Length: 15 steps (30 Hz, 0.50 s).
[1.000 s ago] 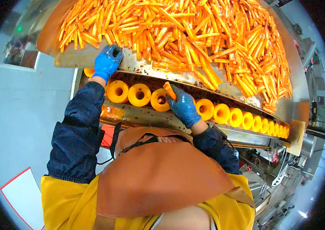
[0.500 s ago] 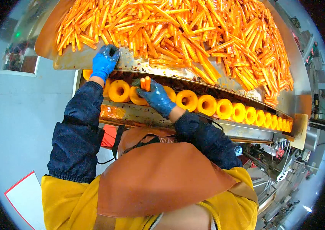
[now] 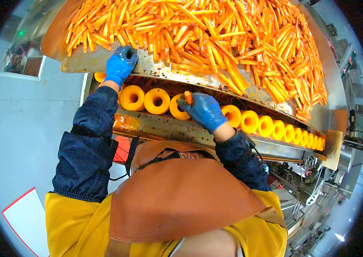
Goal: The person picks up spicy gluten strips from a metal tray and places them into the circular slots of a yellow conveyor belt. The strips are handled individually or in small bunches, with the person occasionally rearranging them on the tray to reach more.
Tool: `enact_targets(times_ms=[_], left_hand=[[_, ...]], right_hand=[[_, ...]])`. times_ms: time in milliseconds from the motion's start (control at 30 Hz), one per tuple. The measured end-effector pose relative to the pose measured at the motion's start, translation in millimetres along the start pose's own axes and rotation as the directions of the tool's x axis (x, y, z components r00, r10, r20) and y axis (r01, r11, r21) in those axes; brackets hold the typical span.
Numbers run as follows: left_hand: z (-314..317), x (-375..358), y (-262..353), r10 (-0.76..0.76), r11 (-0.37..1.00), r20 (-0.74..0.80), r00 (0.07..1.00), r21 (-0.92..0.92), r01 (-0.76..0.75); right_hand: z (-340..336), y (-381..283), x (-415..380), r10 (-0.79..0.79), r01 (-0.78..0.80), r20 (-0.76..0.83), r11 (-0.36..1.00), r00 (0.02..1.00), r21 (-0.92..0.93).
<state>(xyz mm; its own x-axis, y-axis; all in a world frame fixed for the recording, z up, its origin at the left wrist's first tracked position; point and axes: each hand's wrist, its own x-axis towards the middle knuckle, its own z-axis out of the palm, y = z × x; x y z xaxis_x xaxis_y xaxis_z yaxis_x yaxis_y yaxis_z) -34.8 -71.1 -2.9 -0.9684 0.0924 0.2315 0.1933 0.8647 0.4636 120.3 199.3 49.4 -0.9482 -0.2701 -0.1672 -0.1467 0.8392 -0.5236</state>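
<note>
Both hands wear blue gloves with dark, stained fingertips. My left hand [image 3: 122, 64] rests at the near edge of the metal tray [image 3: 80, 63], its fingers curled together beside the loose orange sticks [image 3: 168, 38]; whatever it may hold is hidden. Over the row of yellow-orange round cups, my right hand [image 3: 205, 110] pinches an orange stick [image 3: 188, 97], seen nearly end-on. That stick is just above a cup [image 3: 178, 107] with a hole in its middle. To the left stand two uncovered cups [image 3: 156, 101], [image 3: 132, 98] with dark holes.
More cups [image 3: 249, 121] run off to the right in front of the tray. Below them is a metal ledge [image 3: 168, 127] with an orange piece [image 3: 126, 122] on it. A brown apron [image 3: 181, 197] covers my front. Machinery and tools [image 3: 301, 197] are at the right.
My right hand has moved right along the cups, and one stick end now shows in its fingers where two showed before. My left hand has shifted slightly up and right.
</note>
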Motion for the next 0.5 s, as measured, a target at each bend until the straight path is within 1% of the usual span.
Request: enact_targets(times_ms=[33, 67, 100, 133, 167, 233, 267, 300, 333, 367, 433, 500], left_hand=[[-0.2, 0.6, -1.5, -0.002, 1.0, -0.002, 1.0, 0.001, 0.002], [0.0, 0.6, -2.2, -0.006, 1.0, -0.004, 1.0, 0.006, 0.006], [1.3, -0.7, -2.4, -0.007, 1.0, -0.003, 1.0, 0.01, 0.007], [2.7, -0.8, -3.0, -0.002, 1.0, 0.0, 1.0, 0.008, 0.002], [3.2, 0.1, -3.5, 0.001, 1.0, -0.002, 1.0, 0.0, -0.001], [4.9, 0.3, -4.6, 0.013, 1.0, 0.0, 1.0, -0.011, -0.013], [5.2, 0.8, -5.7, 0.01, 1.0, 0.001, 1.0, -0.008, -0.01], [3.2, 1.4, -4.0, 0.006, 1.0, 0.001, 1.0, -0.004, -0.006], [2.3, -0.2, -2.7, 0.01, 0.999, -0.02, 1.0, -0.043, -0.011], [2.0, 0.7, -2.0, 0.012, 0.999, -0.019, 1.0, -0.044, -0.013], [2.6, -0.6, -3.0, 0.007, 1.0, -0.017, 1.0, -0.008, -0.008], [0.7, 0.3, -1.2, 0.012, 1.0, -0.013, 1.0, -0.003, -0.012]], right_hand=[[-1.8, -4.4, 2.7, 0.066, -0.066, -0.009, 0.998, 0.998, -0.001], [4.9, -5.9, 6.9, 0.065, -0.065, -0.006, 0.998, 0.998, -0.001], [17.6, -6.4, 12.0, 0.03, 0.003, -0.124, 0.966, 0.992, 0.26], [28.1, -8.6, 17.3, 0.031, 0.1, -0.251, 0.866, 0.968, 0.491], [36.6, -14.6, 23.7, 0.037, 0.097, -0.256, 0.867, 0.966, 0.49], [52.6, -26.6, 33.3, -0.069, 0.211, -0.261, 0.795, 0.963, 0.569], [65.0, -20.9, 34.7, -0.064, 0.212, -0.269, 0.796, 0.961, 0.567], [72.1, -19.7, 35.6, -0.168, 0.281, -0.293, 0.872, 0.941, 0.402], [78.4, -17.3, 37.0, -0.272, 0.343, -0.295, 0.913, 0.916, 0.223], [81.0, -8.1, 33.7, -0.271, 0.341, -0.296, 0.913, 0.916, 0.223], [42.6, 2.5, 14.1, -0.26, 0.297, -0.153, 0.9, 0.953, 0.318], [6.6, 27.8, 6.4, -0.058, 0.1, -0.182, 0.967, 0.982, 0.233]])
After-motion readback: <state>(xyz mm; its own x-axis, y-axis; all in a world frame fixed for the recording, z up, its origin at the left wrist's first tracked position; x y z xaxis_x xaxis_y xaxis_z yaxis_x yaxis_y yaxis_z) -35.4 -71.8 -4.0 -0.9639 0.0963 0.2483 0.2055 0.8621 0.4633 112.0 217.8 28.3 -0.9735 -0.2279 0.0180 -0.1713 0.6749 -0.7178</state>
